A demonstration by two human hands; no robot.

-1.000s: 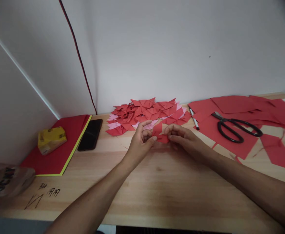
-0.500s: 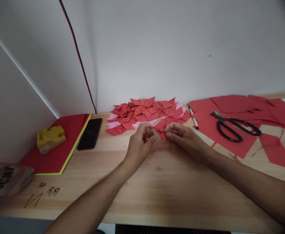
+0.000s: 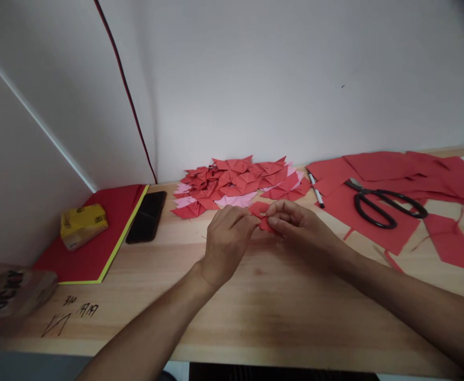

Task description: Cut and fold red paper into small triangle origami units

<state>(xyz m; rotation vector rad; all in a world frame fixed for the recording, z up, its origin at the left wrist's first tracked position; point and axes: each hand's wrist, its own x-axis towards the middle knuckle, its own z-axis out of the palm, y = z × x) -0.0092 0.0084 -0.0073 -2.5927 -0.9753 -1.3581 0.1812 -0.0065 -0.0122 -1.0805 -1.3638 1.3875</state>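
The left hand (image 3: 228, 241) and the right hand (image 3: 303, 226) pinched a small folded red paper (image 3: 264, 224) between them; the red-and-pink origami pile (image 3: 235, 182) lay at its eleven o'clock, black-handled scissors (image 3: 369, 193) at three o'clock.

You see by dim, grey, diffuse light. Right of the phone (image 3: 146, 217), a soft shadow darkens the surface (image 3: 263, 317) beneath your right grip (image 3: 305, 230); beyond it, the cord (image 3: 125, 79) shadows the wall (image 3: 255, 79) faintly. Left of the phone, your lettered bag (image 3: 19, 293) looks smeared and stretched.
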